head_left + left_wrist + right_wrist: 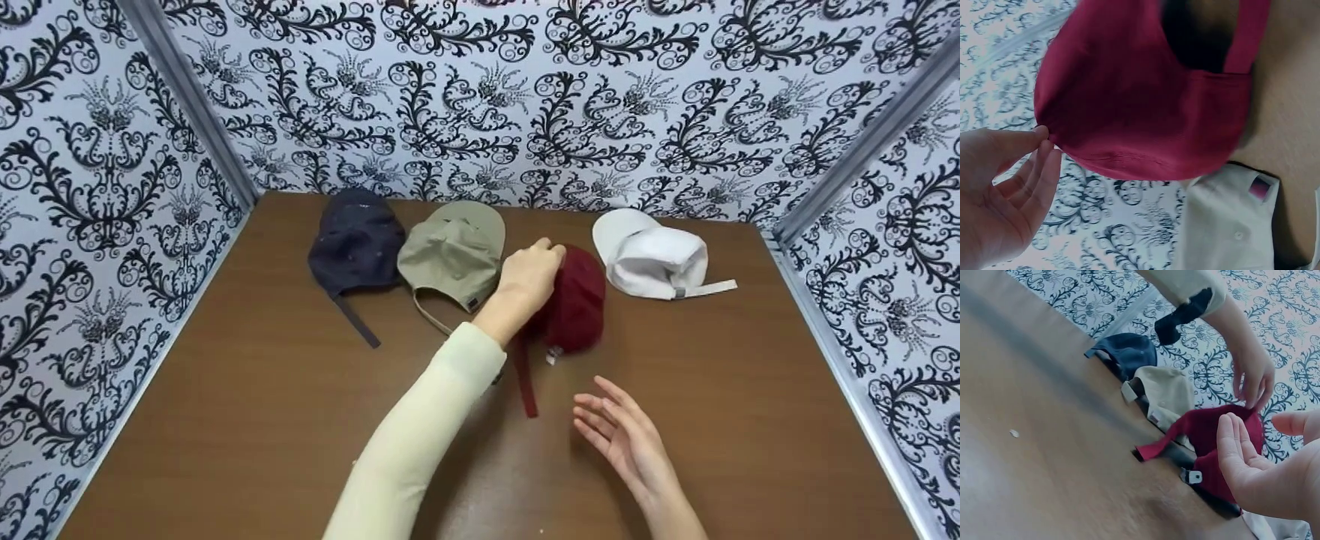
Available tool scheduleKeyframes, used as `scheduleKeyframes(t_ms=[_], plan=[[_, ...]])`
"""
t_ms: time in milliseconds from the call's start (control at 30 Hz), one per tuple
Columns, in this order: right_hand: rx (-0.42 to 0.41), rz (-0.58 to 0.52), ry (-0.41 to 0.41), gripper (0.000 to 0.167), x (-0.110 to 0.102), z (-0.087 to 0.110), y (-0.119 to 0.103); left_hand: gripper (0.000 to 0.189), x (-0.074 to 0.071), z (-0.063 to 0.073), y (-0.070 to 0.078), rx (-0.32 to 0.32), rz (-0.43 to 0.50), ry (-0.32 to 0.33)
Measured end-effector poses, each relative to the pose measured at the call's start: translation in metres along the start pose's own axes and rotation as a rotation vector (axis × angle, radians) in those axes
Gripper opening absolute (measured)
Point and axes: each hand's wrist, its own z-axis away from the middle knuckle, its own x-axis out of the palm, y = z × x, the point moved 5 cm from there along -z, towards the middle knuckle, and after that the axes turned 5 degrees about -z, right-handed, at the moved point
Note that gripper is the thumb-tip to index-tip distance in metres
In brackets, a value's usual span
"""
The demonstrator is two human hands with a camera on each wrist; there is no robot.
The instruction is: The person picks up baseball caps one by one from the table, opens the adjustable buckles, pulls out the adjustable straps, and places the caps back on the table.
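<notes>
My left hand (531, 271) pinches the dark red cap (581, 300) near its top, between thumb and fingertips, as the left wrist view shows closely. The cap's strap (526, 382) hangs down toward me, and its buckle shows pale at the lower edge. Nearer to me, my right hand (626, 442) is held over the table with its fingers loosely extended, apart from the cap and holding nothing. Directly left of the red cap lies a khaki cap (454, 255), partly behind the left hand. On the right sits a white cap (660, 259), its strap stretched to the right.
A navy cap (356, 244) lies at the back left of the brown table (247, 420), its strap pointing toward me. Patterned black-and-white panels (465, 105) enclose the table at the back and both sides, with grey metal posts (187, 97) at the corners.
</notes>
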Motion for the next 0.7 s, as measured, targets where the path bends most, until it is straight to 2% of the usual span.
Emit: scheduleKeyframes(t_ms=[100,267,367,500,700], plan=[[-0.009,-0.011,-0.019,0.037,0.0,-0.001,-0.005,0.017,0.012,-0.009,-0.005,-0.039,0.014,-0.016],[-0.02,0.0,-0.024,0.036,0.001,-0.004,-0.012,0.02,0.027,-0.018,-0.02,-0.123,0.044,0.041],[-0.031,0.0,-0.032,0.037,0.002,-0.006,-0.017,0.02,0.033,-0.021,-0.028,-0.151,0.049,0.072],[-0.043,0.008,-0.017,0.036,0.0,-0.01,-0.027,0.015,0.034,-0.023,-0.035,-0.169,0.042,0.101],[-0.066,0.073,0.097,0.032,-0.006,-0.022,-0.049,0.014,0.03,-0.027,-0.033,-0.184,0.022,0.18]])
